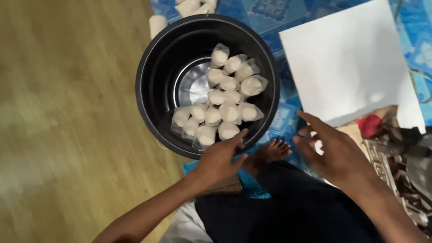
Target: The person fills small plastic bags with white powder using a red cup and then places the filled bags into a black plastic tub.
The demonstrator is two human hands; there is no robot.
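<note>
A black round pot (153, 58) stands on the floor, holding several small clear plastic bags filled with a cream-coloured substance (229, 96). My left hand (220, 157) rests at the pot's near rim, fingers reaching over the edge toward the nearest bag (228, 130), holding nothing visible. My right hand (335, 150) hovers to the right of the pot with fingers spread; whether it pinches something small I cannot tell.
A white sheet (351, 63) lies on a blue patterned mat (279, 13) at the right. More filled bags (189, 6) lie beyond the pot. A bare foot (272, 150) and dark trousers sit below. Wooden floor (67, 112) at left; clutter with a red object (370, 125) at right.
</note>
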